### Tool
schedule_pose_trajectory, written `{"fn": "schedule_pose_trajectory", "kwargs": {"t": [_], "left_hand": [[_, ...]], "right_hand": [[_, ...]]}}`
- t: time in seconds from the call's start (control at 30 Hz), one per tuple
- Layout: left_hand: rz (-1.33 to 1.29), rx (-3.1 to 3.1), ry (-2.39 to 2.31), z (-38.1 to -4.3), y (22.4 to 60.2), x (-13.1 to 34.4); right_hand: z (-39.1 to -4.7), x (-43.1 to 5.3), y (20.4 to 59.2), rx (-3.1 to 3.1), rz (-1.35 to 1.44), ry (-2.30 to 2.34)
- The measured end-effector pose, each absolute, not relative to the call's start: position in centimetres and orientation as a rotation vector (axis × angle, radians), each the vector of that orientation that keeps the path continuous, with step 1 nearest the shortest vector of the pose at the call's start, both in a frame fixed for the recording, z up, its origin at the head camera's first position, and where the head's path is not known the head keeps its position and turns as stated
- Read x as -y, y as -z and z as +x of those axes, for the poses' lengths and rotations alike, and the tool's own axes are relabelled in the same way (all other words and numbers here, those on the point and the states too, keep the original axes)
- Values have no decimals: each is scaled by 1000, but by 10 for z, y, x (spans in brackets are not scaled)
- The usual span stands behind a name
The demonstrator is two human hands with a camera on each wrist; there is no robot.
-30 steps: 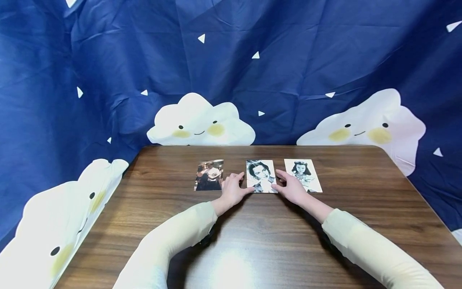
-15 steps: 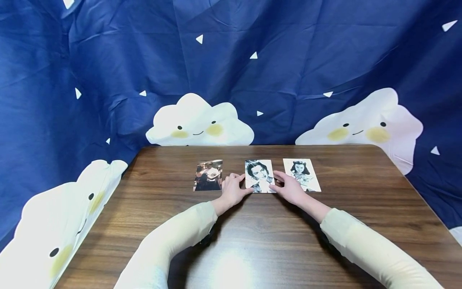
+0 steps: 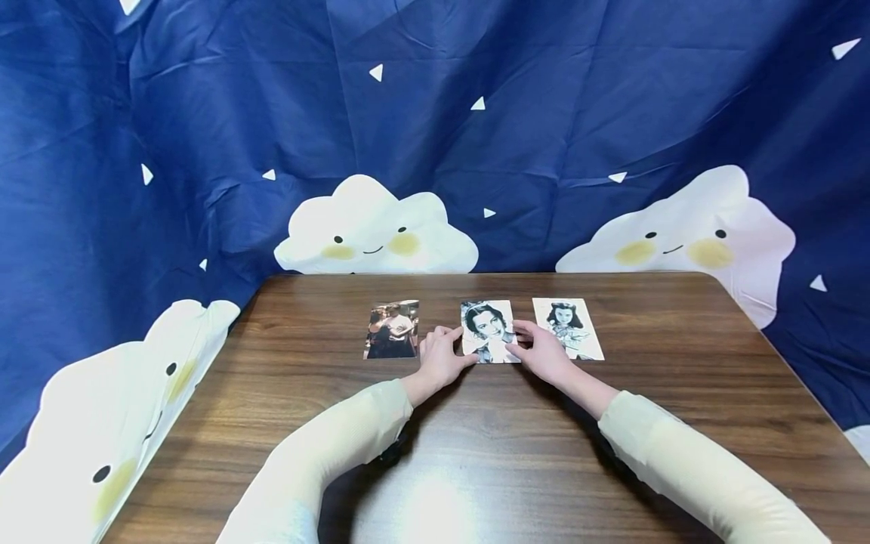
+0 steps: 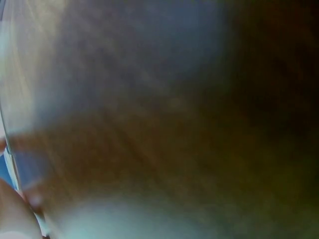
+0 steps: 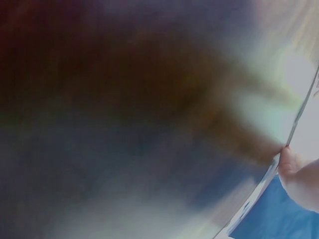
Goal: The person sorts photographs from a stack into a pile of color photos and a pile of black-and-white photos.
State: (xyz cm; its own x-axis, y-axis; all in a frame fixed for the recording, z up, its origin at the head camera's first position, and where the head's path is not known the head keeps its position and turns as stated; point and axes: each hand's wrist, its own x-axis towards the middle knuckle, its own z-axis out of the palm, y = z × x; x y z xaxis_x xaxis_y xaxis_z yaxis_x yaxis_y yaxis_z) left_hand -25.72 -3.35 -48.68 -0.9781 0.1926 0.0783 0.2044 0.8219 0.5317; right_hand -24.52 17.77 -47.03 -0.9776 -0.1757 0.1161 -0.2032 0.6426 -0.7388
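A black-and-white portrait photo (image 3: 485, 325) lies flat between the two hands in the head view. My left hand (image 3: 440, 358) is at its left side, index finger by the left edge and thumb at the lower left corner. On the other side, my right hand (image 3: 544, 355) touches the right edge, its thumb tip over the lower right part. A second portrait photo (image 3: 578, 325) lies to the right, its lower left part hidden behind the right hand. The colour photo (image 3: 392, 330) of people lies left of my left hand. In the right wrist view the thumb (image 5: 294, 174) touches the table surface.
The brown wooden table (image 3: 381, 468) has its far edge just beyond the row of photos. Behind it hangs a blue curtain (image 3: 435, 113) with white clouds and small triangles. Both wrist views are mostly dark, blurred table surface.
The middle photo has shifted very slightly left relative to the table, with the right hand following it. The left hand and the two outer photos stay practically in place.
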Motion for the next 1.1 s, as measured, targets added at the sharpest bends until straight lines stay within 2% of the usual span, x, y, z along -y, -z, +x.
{"fn": "schedule_pose_trajectory", "kwargs": {"t": [0.5,1.1], "left_hand": [[-309,2975,857,-256,486,34],[-177,2796,1263,-261,482,29]], "right_hand": [[-246,-184,473,2834,361,-1233],[-252,-180,472,2729,249,-1435]]}}
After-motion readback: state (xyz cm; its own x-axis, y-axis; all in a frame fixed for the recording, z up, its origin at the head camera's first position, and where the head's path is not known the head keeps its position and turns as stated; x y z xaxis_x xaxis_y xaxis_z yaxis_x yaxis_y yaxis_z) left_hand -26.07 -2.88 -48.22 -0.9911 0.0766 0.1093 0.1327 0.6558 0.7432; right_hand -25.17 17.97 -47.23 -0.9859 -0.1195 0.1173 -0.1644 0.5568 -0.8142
